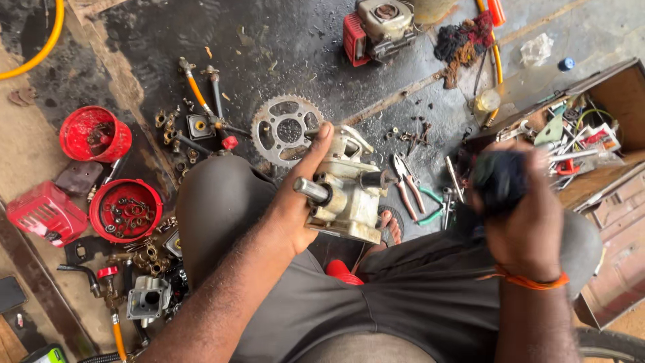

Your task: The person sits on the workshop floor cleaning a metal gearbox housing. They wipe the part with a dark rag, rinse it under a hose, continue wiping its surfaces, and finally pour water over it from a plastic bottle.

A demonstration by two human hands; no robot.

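Now, 2 hands busy above the lap.
Left hand (295,208) clamps cream metal pump housing (349,195), shaft pointing left; right hand (521,215) closed around blurred dark rag (500,178), well apart rightward.

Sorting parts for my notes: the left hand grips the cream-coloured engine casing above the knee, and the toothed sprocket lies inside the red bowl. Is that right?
Not quite. The head view shows the left hand gripping the casing, but the sprocket lies on the dark floor, not inside the red bowl.

The person wears dark grey shorts (403,296) across the lower middle of the frame, bare forearms without sleeves, and an orange thread band (531,279) around the right wrist at lower right.
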